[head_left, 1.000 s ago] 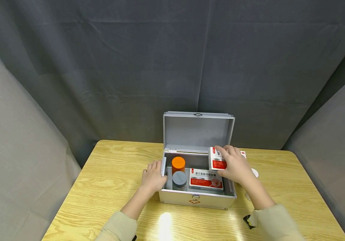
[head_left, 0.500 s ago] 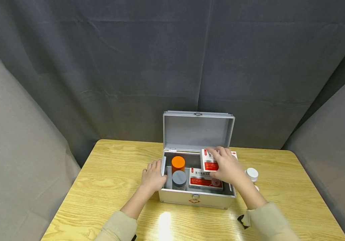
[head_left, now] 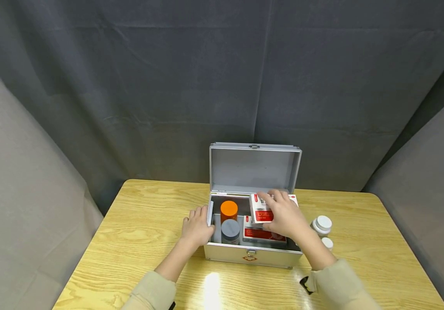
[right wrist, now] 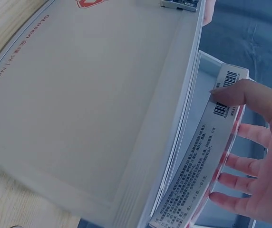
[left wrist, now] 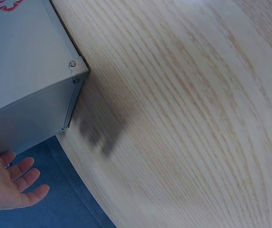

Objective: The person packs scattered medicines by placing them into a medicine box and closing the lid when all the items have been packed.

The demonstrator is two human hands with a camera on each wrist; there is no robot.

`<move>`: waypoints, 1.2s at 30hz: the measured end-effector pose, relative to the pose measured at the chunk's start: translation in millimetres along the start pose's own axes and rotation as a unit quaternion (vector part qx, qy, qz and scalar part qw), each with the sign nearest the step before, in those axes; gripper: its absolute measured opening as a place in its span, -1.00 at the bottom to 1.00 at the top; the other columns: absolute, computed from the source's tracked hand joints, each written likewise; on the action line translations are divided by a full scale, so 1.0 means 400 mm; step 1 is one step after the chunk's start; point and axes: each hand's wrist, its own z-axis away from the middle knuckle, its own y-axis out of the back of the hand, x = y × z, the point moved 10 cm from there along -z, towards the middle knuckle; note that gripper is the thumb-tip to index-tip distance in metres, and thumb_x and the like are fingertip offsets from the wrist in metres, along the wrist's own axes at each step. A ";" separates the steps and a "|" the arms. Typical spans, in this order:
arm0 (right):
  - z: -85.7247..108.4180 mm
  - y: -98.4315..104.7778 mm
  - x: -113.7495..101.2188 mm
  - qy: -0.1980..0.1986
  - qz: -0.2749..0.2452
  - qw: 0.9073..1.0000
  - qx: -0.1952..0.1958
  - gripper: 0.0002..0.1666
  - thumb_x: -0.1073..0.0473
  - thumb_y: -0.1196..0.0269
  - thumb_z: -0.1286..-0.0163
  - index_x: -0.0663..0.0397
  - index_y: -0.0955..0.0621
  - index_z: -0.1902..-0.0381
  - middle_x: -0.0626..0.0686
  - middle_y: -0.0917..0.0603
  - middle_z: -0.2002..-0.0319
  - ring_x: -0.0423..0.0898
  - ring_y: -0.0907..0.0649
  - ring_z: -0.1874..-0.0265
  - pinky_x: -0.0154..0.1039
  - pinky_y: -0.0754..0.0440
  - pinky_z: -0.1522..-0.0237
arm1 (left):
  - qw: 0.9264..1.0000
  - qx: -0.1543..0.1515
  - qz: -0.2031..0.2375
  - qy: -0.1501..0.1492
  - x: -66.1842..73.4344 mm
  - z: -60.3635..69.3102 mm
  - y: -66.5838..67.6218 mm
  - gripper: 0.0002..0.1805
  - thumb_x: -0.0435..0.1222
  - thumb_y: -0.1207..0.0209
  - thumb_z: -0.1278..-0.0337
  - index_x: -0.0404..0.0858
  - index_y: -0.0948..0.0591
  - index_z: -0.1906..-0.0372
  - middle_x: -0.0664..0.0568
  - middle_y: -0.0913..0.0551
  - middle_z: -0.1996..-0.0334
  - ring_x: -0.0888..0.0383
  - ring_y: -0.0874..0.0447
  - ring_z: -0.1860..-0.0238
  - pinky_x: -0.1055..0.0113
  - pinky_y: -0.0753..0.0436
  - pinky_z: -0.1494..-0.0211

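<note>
Your right hand [head_left: 281, 217] grips the upper carton [head_left: 260, 209] between thumb and fingers, over the open case [head_left: 272, 259], well right of your left hand [head_left: 197, 228], which rests at the left rim, fingers loosely extended. Case: smooth, silvery, boxy. Cartons: two, flat, red-and-white; the lower carton [head_left: 252, 234] lies inside. Cylindrical containers inside, left: two, one orange-capped [head_left: 229, 209], one grey-capped [head_left: 231, 229]. White round-capped bottles [head_left: 321, 224]: two, right, on wood-grained table [head_left: 148, 224].

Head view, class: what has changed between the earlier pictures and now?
The right hand has carried the gripped medicine box leftward above the open case, bringing two white bottles into fuller view. The left hand stays on the case's edge; the orange-capped bottle and grey-capped bottle have not moved.
</note>
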 end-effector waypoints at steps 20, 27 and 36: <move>-0.007 -0.046 -0.032 0.012 -0.002 1.000 -0.012 -0.03 0.02 -0.46 0.31 -0.03 -0.42 -0.20 0.20 -0.44 -0.02 0.24 -0.41 -0.02 0.16 -0.42 0.03 | 1.000 0.000 0.002 0.001 -0.001 -0.002 -0.001 -0.26 -0.10 -0.01 0.04 -0.25 -0.19 -0.32 -0.12 -0.32 -0.18 -0.08 -0.24 -0.16 -0.04 -0.29 -0.08; -0.008 -0.074 -0.025 -0.004 -0.009 0.999 -0.034 0.01 0.01 -0.47 0.28 -0.02 -0.39 -0.24 0.21 -0.43 -0.05 0.20 -0.40 -0.05 0.13 -0.44 0.04 | 1.000 0.000 0.003 0.004 -0.003 -0.003 -0.003 -0.26 -0.09 -0.02 0.05 -0.24 -0.19 -0.32 -0.11 -0.32 -0.18 -0.08 -0.25 -0.15 -0.04 -0.29 -0.08; -0.003 -0.112 -0.007 -0.011 -0.023 0.999 -0.046 0.00 0.01 -0.47 0.29 0.03 -0.40 -0.22 0.24 -0.42 -0.05 0.18 -0.41 0.00 0.11 -0.47 0.11 | 1.000 0.000 0.001 0.004 -0.002 -0.002 -0.002 -0.25 -0.10 -0.02 0.05 -0.25 -0.19 -0.32 -0.12 -0.32 -0.18 -0.08 -0.25 -0.16 -0.04 -0.30 -0.08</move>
